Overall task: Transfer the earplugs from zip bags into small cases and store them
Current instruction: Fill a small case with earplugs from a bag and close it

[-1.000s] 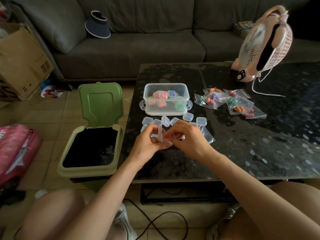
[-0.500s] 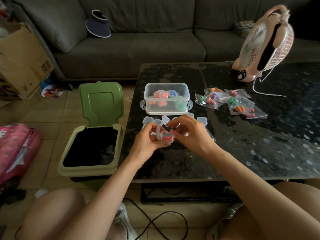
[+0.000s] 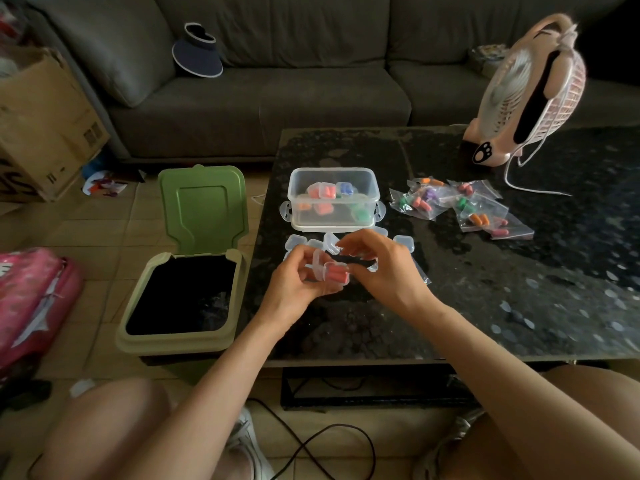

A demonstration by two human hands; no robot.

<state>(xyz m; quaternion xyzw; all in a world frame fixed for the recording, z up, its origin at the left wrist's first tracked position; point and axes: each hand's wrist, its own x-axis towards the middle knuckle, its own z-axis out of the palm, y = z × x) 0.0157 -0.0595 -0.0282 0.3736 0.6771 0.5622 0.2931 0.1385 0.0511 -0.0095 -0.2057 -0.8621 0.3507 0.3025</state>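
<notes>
Pink earplugs [image 3: 336,272] now sit inside the small case [image 3: 323,271] the left hand [image 3: 294,284] grips, right hand [image 3: 384,271] pinching its edge; lid-closing likely comes next

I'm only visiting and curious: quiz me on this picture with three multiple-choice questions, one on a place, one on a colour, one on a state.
1. Where does the green plastic bin stand? A on the sofa; B on the floor left of the black table; C on the table.
2. What colour are the earplugs in the small clear plastic case held by the left hand? A blue; B pink; C green.
3. The bin's lid is: A open; B shut; C missing.
Answers: 1 B, it stands on floor tiles beside the table's edge. 2 B, pink shows through the case. 3 A, the lid stands up behind the opening.
</notes>
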